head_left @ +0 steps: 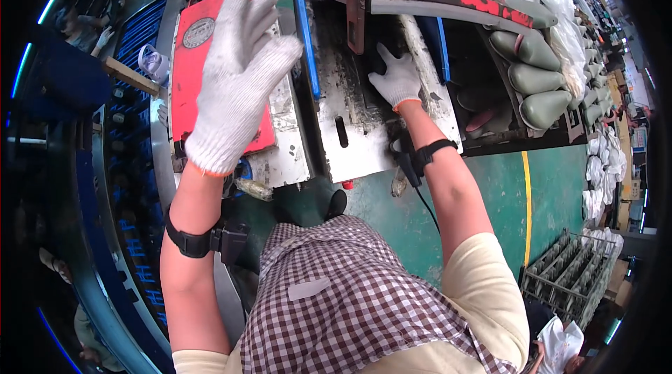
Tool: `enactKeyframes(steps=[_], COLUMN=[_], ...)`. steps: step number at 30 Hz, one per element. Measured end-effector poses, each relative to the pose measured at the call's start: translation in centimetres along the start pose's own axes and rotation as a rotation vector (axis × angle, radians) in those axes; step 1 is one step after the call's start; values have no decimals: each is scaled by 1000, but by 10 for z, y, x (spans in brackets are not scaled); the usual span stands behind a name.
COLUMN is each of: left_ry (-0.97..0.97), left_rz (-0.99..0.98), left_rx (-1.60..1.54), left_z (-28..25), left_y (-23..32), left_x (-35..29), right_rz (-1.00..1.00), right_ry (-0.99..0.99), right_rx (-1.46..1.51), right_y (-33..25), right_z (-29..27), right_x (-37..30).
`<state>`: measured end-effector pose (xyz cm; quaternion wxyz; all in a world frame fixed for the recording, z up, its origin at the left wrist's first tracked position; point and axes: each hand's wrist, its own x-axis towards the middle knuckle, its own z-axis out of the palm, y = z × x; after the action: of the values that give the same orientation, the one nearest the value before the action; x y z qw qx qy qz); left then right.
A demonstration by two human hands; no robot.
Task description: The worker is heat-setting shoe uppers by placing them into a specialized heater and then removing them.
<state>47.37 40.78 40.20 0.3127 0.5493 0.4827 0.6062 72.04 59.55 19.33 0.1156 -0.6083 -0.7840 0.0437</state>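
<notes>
My left hand (241, 80), in a white knitted glove, is raised over a red panel (187, 80) with a round emblem. Its fingers are stretched out with nothing in them. Farther right, my right hand (397, 78), gloved the same way, reaches over the worn metal bed of a machine (360, 153), beside a dark recess under a red and black frame (448, 6). That hand's thumb and fingers are apart, and I see nothing held. Whether its fingertips touch the dark surface, I cannot tell. Blue upright strips (304, 24) stand between my two hands.
Grey-green foot-shaped forms (535, 78) stand on a rack at the right, with clear plastic sheeting (553, 24) behind. A metal wire crate (570, 276) sits on the green floor (490, 192) beyond a yellow line. At the left runs a conveyor with blue bars (140, 31).
</notes>
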Motion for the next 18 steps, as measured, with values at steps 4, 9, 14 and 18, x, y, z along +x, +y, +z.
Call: enactKeyframes(steps=[4,9,14,18], left_ry=[87,-275,-605,-409], left_rz=[154,298,539,518], left_rx=[146,218,273,335], left_z=[27,56,94,109], left_y=[16,31,24,12], left_x=[38,127,184,187], right_rz=[12,36,44,89], right_ry=[-48,-35,-141,-63], right_rx=[12,-8,36,249], right_y=[-10,-9,-17,15], right_z=[-7,3,-11,-23], right_x=[-4,-7,-1,-14])
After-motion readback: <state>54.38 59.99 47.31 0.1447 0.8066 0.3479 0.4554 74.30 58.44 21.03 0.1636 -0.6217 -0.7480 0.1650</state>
